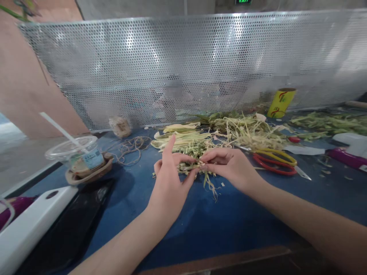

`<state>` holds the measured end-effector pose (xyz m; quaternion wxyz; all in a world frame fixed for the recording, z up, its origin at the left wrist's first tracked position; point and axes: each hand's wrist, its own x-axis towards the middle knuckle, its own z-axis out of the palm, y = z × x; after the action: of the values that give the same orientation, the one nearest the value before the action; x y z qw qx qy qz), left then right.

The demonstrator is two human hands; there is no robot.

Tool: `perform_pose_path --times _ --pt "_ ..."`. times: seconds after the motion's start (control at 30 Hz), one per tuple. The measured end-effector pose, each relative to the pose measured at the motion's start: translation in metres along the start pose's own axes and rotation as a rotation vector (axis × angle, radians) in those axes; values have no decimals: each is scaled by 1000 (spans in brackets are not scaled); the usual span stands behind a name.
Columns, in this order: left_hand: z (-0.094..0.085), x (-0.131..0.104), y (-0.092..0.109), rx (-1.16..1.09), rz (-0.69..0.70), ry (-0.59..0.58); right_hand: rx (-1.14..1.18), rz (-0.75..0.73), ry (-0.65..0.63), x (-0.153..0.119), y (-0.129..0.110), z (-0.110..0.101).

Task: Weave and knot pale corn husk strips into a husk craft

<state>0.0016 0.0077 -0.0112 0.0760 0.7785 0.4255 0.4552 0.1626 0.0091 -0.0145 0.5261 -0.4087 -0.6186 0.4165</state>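
While the fingertips of my left hand (pixel 172 175) and right hand (pixel 229 166) meet, pinched together on a dry plant stem (pixel 187 167) low over the blue surface (pixel 215 225), pale husks (pixel 183 140) lie just beyond at twelve o'clock. From my hands, red-handled scissors (pixel 279 173) rest at three, tangled twine (pixel 132 149) near ten, a lidded plastic cup (pixel 92 158) at nine.

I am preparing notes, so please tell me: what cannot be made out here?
All in head view:
Pinched plant piece: partly covered by left hand and right hand.
Cup label: print too small, blurred.
Leftmost purple object: cut off by left edge.
Details behind perforated panel: veiled by it.
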Motion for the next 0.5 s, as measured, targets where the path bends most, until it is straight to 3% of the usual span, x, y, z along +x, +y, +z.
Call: perform_pose_path --times 0.13,0.3,0.5 --pt "-3 3 1 22 32 -43 -20 -43 12 -1 -2 1" --pt "-9 8 -5 -52 -83 -117 -103 -65 -63 -2 -3 1" --pt "-9 8 -6 15 3 -108 0 4 -65 -1 -1 1"
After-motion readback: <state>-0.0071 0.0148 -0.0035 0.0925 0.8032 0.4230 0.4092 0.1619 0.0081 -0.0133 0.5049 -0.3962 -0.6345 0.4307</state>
